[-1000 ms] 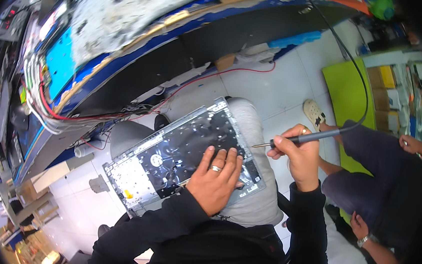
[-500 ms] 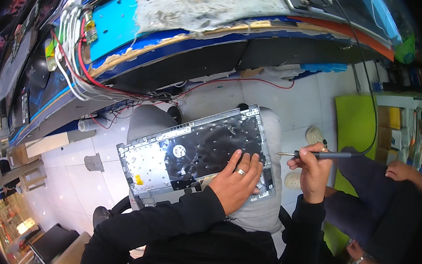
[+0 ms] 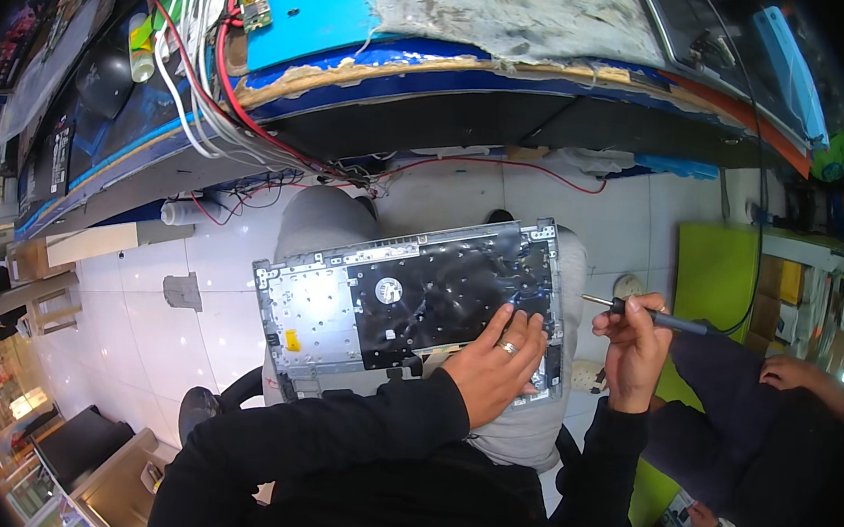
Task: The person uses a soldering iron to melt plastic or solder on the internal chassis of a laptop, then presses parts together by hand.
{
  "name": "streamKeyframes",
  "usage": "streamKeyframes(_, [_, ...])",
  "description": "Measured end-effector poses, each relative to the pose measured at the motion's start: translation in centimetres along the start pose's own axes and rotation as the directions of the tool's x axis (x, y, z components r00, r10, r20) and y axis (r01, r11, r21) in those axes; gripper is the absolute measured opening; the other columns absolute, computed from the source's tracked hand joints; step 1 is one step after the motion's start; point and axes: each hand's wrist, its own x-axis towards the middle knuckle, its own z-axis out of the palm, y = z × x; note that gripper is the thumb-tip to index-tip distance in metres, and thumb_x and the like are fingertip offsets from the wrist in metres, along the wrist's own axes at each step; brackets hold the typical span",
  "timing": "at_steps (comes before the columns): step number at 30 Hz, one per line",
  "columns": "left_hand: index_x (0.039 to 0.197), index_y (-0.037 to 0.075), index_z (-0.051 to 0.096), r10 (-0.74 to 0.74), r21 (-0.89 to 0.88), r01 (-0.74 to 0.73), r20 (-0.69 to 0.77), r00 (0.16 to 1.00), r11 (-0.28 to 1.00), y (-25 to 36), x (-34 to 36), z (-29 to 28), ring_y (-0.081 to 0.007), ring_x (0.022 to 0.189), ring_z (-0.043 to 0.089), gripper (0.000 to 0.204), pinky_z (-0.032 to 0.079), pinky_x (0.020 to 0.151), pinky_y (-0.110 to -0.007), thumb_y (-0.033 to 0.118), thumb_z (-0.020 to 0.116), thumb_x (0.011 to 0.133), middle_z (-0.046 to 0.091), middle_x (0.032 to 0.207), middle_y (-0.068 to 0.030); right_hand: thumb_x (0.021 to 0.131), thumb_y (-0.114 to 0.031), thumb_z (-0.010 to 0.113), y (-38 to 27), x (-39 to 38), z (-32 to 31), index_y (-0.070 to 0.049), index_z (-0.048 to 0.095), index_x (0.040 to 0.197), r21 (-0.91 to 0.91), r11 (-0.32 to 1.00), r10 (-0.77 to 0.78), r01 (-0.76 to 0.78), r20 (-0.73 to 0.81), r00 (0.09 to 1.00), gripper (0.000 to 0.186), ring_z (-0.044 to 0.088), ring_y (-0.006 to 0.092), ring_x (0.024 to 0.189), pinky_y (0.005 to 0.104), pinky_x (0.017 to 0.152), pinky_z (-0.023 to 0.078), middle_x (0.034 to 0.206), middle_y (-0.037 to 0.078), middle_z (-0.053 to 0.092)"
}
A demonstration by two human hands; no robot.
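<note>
A laptop's top case (image 3: 323, 300) rests across my lap with its inner side up. Black film covers its middle and right part, bare silvery metal the left, with a small yellow sticker near the lower left corner. My left hand (image 3: 493, 365) lies on its lower right part, fingers stretched over the black film, a ring on one finger. Right of the case, my right hand (image 3: 632, 354) grips a soldering iron (image 3: 683, 324) like a pen. The iron's bare metal tip points left, just beyond the case's right edge and apart from it. A dark cord trails up from its handle.
Ahead stands a workbench with a chipped edge (image 3: 430, 60), a blue mat (image 3: 309, 3) and a worn grey cloth (image 3: 524, 16). White and red cables (image 3: 199, 63) hang off its left side. A seated person (image 3: 721, 400) is close on my right, by a green panel (image 3: 713, 269).
The view has shifted, so the bench and the case appear further right. My left hand stays on the case. The soldering iron remains in my right hand, its tip still off the case.
</note>
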Motion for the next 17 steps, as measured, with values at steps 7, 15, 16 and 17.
streamKeyframes(7, [0.142, -0.007, 0.056, -0.009, 0.026, 0.008, 0.011, 1.000, 1.000, -0.4, -1.6, -0.6, -0.0379, 0.136, 0.053, 0.065, 0.032, 0.121, -0.055, 0.046, 0.048, 0.106, 0.056, 0.145, -0.0249, 0.100, -0.013, 0.064, -0.2, 0.2, 2.7, -0.003, 0.057, 0.096, 0.056, 0.998, -0.007, 0.005, 0.052, 0.999, 0.013, 0.071, 0.0243, 0.068, 0.0358, 0.064, 0.060, 0.080, 0.012, 0.065])
streamKeyframes(15, [0.143, -0.006, 0.055, 0.007, 0.010, -0.007, -0.008, 1.000, 1.000, -0.6, -2.1, -0.8, -0.0380, 0.137, 0.052, 0.063, 0.031, 0.122, -0.056, 0.044, 0.047, 0.106, 0.055, 0.146, -0.0250, 0.103, -0.016, 0.062, -0.5, 0.1, 3.6, -0.004, 0.055, 0.097, 0.065, 0.997, -0.038, 0.034, 0.065, 0.997, 0.015, 0.071, 0.0241, 0.069, 0.0355, 0.065, 0.059, 0.080, 0.010, 0.063])
streamKeyframes(16, [0.144, -0.006, 0.055, 0.008, 0.012, -0.008, -0.005, 1.000, 1.000, -0.7, -2.0, -0.8, -0.0380, 0.137, 0.052, 0.064, 0.030, 0.122, -0.056, 0.045, 0.048, 0.106, 0.055, 0.146, -0.0246, 0.103, -0.016, 0.062, -0.6, 0.2, 3.4, -0.004, 0.055, 0.097, 0.066, 0.997, -0.044, 0.039, 0.075, 0.996, 0.015, 0.071, 0.0242, 0.070, 0.0359, 0.066, 0.060, 0.081, 0.010, 0.063])
streamKeyframes(17, [0.144, -0.006, 0.055, 0.011, 0.012, -0.011, -0.002, 1.000, 1.000, -0.7, -1.9, -0.7, -0.0380, 0.138, 0.051, 0.064, 0.029, 0.123, -0.056, 0.045, 0.049, 0.105, 0.055, 0.147, -0.0241, 0.103, -0.017, 0.063, -0.5, 0.3, 3.2, -0.005, 0.055, 0.098, 0.066, 0.997, -0.050, 0.045, 0.082, 0.995, 0.015, 0.072, 0.0244, 0.070, 0.0363, 0.066, 0.060, 0.081, 0.010, 0.063])
